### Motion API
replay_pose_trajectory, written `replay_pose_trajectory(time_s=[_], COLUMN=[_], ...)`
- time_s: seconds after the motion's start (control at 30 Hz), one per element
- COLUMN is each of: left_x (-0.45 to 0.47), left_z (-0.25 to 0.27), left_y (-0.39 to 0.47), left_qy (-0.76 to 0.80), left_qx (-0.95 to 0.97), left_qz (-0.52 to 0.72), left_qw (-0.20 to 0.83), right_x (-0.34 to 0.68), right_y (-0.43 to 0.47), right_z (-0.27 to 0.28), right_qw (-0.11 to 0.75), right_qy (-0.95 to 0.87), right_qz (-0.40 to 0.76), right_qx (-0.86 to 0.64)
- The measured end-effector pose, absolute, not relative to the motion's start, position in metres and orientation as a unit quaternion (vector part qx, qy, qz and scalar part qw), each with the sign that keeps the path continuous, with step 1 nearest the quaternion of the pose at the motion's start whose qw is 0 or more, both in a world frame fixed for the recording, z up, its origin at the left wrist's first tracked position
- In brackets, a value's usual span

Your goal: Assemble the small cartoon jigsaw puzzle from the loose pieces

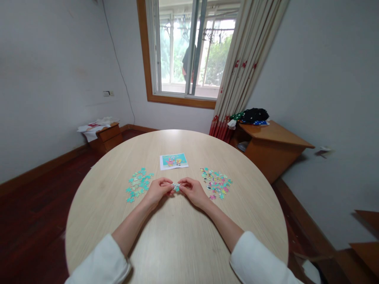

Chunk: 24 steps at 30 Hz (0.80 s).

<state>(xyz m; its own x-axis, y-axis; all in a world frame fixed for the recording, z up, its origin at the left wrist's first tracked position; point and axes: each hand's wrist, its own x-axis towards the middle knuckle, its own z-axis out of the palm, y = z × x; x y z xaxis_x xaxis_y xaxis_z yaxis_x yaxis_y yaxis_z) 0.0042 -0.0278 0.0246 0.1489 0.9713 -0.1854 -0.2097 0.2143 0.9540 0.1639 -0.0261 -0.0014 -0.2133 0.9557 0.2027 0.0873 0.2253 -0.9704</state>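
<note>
Between my two hands, over the middle of the round table (pixel 177 244), are small teal and whitish jigsaw puzzle pieces (pixel 176 187). My left hand (pixel 161 188) pinches them from the left with thumb and fingers. From the other side my right hand (pixel 191 189) pinches them too, fingertips close to the left ones. How many pieces are held, and how they fit, is too small to tell. Left of my hands lies a loose spread of mostly teal puzzle pieces (pixel 137 185). A second spread, mixed pink, yellow, teal and white pieces (pixel 217 183), lies to the right.
Beyond my hands lies a picture card (pixel 174 161) with cartoon figures on teal. A wooden desk (pixel 275 136) with dark clothes (pixel 255 115) stands at right, a small cabinet (pixel 110 136) with papers or cloth at left. A person (pixel 187 63) is outside the window.
</note>
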Motion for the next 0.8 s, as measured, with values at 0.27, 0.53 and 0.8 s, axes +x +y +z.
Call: replay_pose_trajectory(time_s=[0.27, 0.53, 0.8], left_x=[0.0034, 0.0037, 0.0031], left_z=[0.0227, 0.0196, 0.0237], left_y=[-0.0266, -0.0259, -0.0288], left_qy=[0.459, 0.466, 0.457], left_qx=[0.430, 0.455, 0.481], left_qz=[0.464, 0.455, 0.439], left_qw=[0.624, 0.606, 0.606], right_x=[0.1644, 0.1624, 0.1623], right_y=[-0.0269, -0.0264, -0.0264], right_z=[0.0012, 0.0014, 0.0002], right_qw=[0.469, 0.471, 0.470], right_qy=[-0.637, -0.634, -0.632], right_qz=[0.440, 0.430, 0.441], right_qx=[-0.425, -0.438, -0.430])
